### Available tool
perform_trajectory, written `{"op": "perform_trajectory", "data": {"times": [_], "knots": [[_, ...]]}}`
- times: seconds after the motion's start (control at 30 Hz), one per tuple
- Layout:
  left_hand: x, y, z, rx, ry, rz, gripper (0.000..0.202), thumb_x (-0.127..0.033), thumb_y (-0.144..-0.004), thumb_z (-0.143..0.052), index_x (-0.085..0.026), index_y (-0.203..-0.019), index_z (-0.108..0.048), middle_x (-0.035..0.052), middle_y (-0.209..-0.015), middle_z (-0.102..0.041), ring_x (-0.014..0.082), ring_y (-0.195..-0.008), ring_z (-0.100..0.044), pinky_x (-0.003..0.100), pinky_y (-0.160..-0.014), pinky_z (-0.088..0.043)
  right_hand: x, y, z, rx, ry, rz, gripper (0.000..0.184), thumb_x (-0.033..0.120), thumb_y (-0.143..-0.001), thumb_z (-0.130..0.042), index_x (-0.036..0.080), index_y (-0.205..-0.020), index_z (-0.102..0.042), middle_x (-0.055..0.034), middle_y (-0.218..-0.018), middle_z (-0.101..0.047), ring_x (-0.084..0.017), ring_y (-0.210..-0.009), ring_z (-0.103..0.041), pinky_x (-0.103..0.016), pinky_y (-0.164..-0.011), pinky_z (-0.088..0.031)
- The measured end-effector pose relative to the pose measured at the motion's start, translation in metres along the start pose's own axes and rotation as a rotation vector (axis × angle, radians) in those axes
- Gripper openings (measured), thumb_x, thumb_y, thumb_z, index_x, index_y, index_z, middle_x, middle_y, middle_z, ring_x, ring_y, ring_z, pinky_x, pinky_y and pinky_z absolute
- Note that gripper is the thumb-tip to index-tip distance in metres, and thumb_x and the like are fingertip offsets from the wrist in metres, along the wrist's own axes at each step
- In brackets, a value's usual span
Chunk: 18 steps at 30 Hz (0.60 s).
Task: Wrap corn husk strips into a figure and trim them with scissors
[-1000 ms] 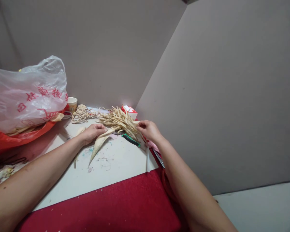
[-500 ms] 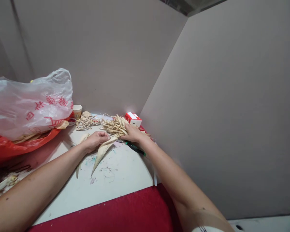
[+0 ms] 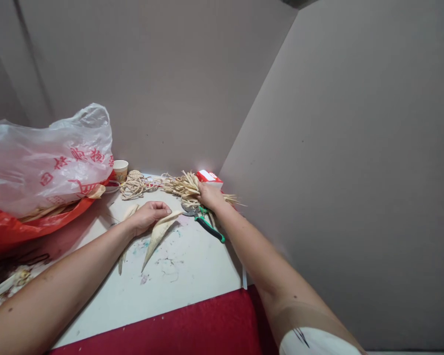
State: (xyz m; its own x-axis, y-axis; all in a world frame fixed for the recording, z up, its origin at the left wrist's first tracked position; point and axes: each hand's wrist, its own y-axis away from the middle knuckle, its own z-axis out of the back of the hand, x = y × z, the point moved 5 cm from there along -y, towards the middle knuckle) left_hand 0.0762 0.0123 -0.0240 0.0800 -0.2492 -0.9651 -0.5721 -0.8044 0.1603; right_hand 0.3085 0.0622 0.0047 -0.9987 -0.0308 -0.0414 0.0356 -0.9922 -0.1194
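Note:
My left hand (image 3: pixel 148 216) rests on the white board (image 3: pixel 185 268), fingers curled on the wide end of a pale corn husk leaf (image 3: pixel 158 236) that points toward me. My right hand (image 3: pixel 209 195) reaches farther back and is closed on a bundle of dry husk strips (image 3: pixel 183 186) near the far corner. Green-handled shears (image 3: pixel 206 223) lie on the board just in front of my right hand. A second thin husk (image 3: pixel 125 236) lies under my left wrist.
A clear plastic bag with red print (image 3: pixel 48 158) sits on a red bag (image 3: pixel 33 219) at the left. A paper cup (image 3: pixel 120 170), a coil of twine (image 3: pixel 136 183) and a red-and-white box (image 3: pixel 209 177) stand at the back. Grey walls close in behind and right; red cloth (image 3: pixel 192 325) covers the near edge.
My right hand moved from the right side of the strip pile onto it and pushed the bundle back toward the corner, uncovering the shears. My left hand stayed on the husk leaf.

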Motion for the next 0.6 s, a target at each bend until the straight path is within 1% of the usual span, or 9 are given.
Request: {"op": "perform_trajectory", "data": {"times": [0.13, 0.27, 0.4, 0.5, 0.57, 0.6], "knots": [[-0.001, 0.001, -0.001, 0.002, -0.005, -0.005, 0.029, -0.032, -0.059, -0.08, -0.015, -0.072, -0.062, -0.0022, -0.058, -0.058, 0.008, -0.05, -0.049, 0.021, -0.052, -0.033, -0.008, -0.009, -0.001, -0.046, 0.027, -0.024, 0.064, 0.039, -0.088, -0.055, 0.02, -0.145, -0.034, -0.0176, -0.13, -0.057, -0.029, -0.113, -0.056, -0.037, -0.088, -0.042], [0.0, 0.001, -0.001, 0.0, -0.006, 0.0, 0.028, -0.033, -0.059, -0.08, -0.015, -0.073, -0.063, -0.0015, -0.058, -0.059, 0.0087, -0.051, -0.049, 0.021, -0.052, -0.034, -0.005, -0.004, 0.005, -0.022, -0.009, -0.012, 0.073, 0.045, -0.086, -0.054, 0.015, -0.148, -0.028, -0.0197, -0.128, -0.058, -0.031, -0.112, -0.058, -0.037, -0.087, -0.044], [-0.001, 0.0, -0.001, 0.006, -0.006, -0.006, 0.028, -0.033, -0.058, -0.08, -0.014, -0.072, -0.063, -0.0015, -0.057, -0.058, 0.0083, -0.05, -0.048, 0.021, -0.051, -0.032, 0.003, 0.011, 0.019, 0.056, -0.049, 0.057, 0.089, 0.052, -0.078, -0.062, 0.018, -0.15, -0.024, -0.0175, -0.125, -0.062, -0.031, -0.11, -0.059, -0.035, -0.087, -0.044], [-0.001, 0.001, -0.002, 0.014, 0.001, -0.006, 0.027, -0.032, -0.058, -0.08, -0.014, -0.071, -0.063, -0.0014, -0.057, -0.059, 0.0083, -0.05, -0.049, 0.021, -0.052, -0.033, 0.005, 0.02, 0.033, 0.12, -0.082, 0.07, 0.099, 0.054, -0.072, -0.068, 0.019, -0.152, -0.021, -0.0171, -0.132, -0.058, -0.031, -0.115, -0.057, -0.035, -0.089, -0.044], [-0.002, 0.001, -0.002, 0.022, 0.007, -0.012, 0.026, -0.031, -0.059, -0.08, -0.015, -0.07, -0.063, -0.0013, -0.058, -0.059, 0.0085, -0.051, -0.049, 0.021, -0.052, -0.033, 0.004, 0.026, 0.044, 0.143, -0.083, 0.061, 0.1, 0.052, -0.07, -0.071, 0.02, -0.152, -0.023, -0.0169, -0.138, -0.053, -0.031, -0.12, -0.054, -0.036, -0.092, -0.043], [-0.003, 0.002, -0.003, 0.026, 0.012, -0.016, 0.026, -0.031, -0.059, -0.08, -0.015, -0.07, -0.064, -0.0012, -0.058, -0.06, 0.0087, -0.051, -0.05, 0.021, -0.053, -0.034, 0.004, 0.03, 0.05, 0.141, -0.071, 0.059, 0.098, 0.049, -0.07, -0.072, 0.02, -0.152, -0.026, -0.0166, -0.14, -0.051, -0.032, -0.122, -0.053, -0.036, -0.092, -0.043]]}}
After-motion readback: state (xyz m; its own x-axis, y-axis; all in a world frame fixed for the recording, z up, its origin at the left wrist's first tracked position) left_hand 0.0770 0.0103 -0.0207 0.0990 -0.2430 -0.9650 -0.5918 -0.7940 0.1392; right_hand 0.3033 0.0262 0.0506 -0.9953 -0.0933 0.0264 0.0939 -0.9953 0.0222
